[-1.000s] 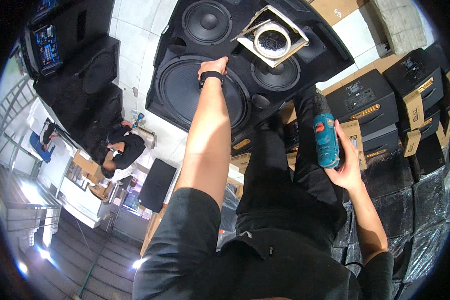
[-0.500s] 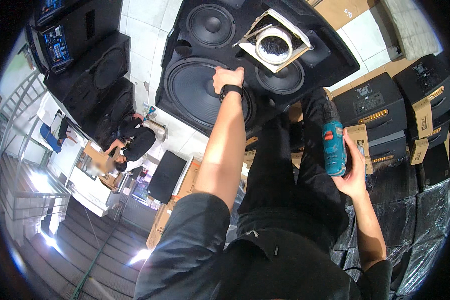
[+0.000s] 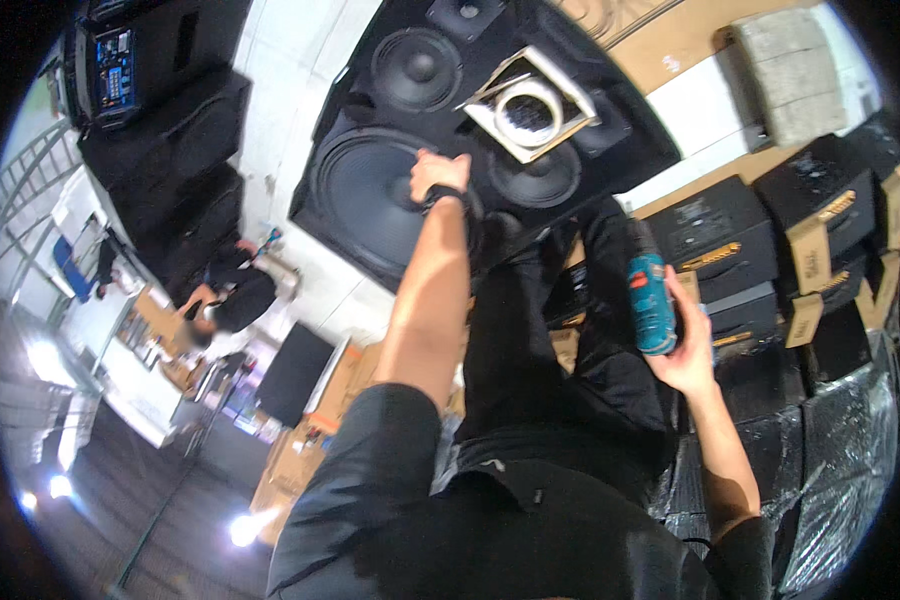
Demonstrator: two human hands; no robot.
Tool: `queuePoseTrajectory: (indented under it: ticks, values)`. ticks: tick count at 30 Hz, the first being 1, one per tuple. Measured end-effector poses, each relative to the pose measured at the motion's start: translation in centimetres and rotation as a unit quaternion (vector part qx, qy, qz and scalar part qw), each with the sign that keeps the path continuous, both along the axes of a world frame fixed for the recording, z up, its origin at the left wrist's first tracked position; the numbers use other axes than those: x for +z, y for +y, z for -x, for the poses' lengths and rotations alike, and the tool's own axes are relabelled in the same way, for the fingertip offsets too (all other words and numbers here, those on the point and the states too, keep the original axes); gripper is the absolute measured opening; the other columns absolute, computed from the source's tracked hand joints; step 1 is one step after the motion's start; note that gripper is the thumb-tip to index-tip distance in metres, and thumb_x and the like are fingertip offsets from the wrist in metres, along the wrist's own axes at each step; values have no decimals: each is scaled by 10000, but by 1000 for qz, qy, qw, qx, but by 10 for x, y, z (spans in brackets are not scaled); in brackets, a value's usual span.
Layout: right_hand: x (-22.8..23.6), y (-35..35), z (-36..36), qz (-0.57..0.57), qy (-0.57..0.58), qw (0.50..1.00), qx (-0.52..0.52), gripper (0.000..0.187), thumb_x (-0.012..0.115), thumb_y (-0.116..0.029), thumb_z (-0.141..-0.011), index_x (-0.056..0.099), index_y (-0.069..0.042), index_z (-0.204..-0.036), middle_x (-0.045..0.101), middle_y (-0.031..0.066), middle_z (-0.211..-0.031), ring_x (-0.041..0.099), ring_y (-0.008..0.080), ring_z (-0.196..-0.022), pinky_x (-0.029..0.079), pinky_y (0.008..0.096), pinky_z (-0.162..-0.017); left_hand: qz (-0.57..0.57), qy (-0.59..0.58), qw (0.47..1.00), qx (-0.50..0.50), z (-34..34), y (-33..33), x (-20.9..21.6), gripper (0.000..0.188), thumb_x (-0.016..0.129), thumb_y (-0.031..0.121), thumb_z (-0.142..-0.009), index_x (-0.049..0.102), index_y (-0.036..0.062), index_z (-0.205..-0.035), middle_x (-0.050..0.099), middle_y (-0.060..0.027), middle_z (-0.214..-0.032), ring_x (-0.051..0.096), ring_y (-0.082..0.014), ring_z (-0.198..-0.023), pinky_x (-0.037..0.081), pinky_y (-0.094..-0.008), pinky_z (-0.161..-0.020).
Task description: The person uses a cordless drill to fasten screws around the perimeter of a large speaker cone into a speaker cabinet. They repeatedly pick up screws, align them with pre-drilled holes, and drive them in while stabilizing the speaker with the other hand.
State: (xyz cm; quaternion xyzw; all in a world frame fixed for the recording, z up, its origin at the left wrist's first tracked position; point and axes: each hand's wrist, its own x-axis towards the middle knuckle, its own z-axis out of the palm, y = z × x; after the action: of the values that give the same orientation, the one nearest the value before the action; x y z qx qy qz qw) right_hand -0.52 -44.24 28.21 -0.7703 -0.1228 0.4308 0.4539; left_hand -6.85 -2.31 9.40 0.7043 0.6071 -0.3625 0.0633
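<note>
**Left hand on the big speaker cone, drill in your right**

Your left hand (image 3: 436, 176) is stretched out to the black speaker cabinet (image 3: 470, 130) lying in front of you, and rests on the rim of its large woofer (image 3: 370, 195), at the edge nearest the cabinet's middle. The fingers curl over that rim; whether they truly pinch it or only lie on it cannot be told. A dark band sits on that wrist.

Your right hand (image 3: 685, 355) is closed around the grip of a teal cordless drill (image 3: 650, 300), held upright and well apart from the cabinet, off its lower right corner.

On the cabinet, a smaller cone (image 3: 417, 68) sits above the woofer, and a pale square frame with a round opening (image 3: 527, 110) lies tilted just right of your left hand. Black boxes with tan cardboard corners (image 3: 770, 240) are stacked to the cabinet's right. Another person (image 3: 225, 300) crouches well to the cabinet's left.
</note>
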Motion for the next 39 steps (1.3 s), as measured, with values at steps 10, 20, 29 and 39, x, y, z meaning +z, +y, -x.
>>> queuePoseTrajectory:
  ticks: [10, 20, 29, 39]
  values:
    - [86, -73, 24, 92, -132, 986, -43, 892, 667, 28, -783, 436, -92, -1637, 742, 225, -1240, 750, 308, -1151, 557, 381, -1005, 221, -334, 916, 28, 152, -87, 61, 279, 801, 311, -856, 806, 79, -1011, 815, -107, -970, 778, -266, -932, 597, -404, -874]
    - [80, -250, 87, 256, -117, 948, -147, 610, 701, -74, -825, 614, -56, -1428, 765, 180, -1123, 745, 310, -994, 567, 426, -907, 148, -491, 857, 44, 100, -86, 75, 239, 757, 310, -888, 823, 103, -987, 815, -149, -998, 791, -333, -982, 612, -433, -887]
    - [114, -315, -2, 327, -10, 933, -151, 391, 713, -91, -852, 678, -34, -1237, 755, 93, -1074, 708, 241, -964, 564, 388, -889, 70, -368, 907, -193, -53, -86, 38, 189, 669, 216, -944, 830, 191, -1038, 796, -95, -1091, 778, -341, -955, 628, -505, -838]
    - [148, -318, -213, 277, 35, 953, -120, 276, 735, -21, -896, 602, -33, -1138, 621, 10, -783, 567, 111, -637, 483, 297, -607, 34, -248, 907, -338, -96, -111, -21, 137, 704, 153, -896, 816, 84, -933, 791, -127, -1008, 802, -284, -856, 629, -425, -686]
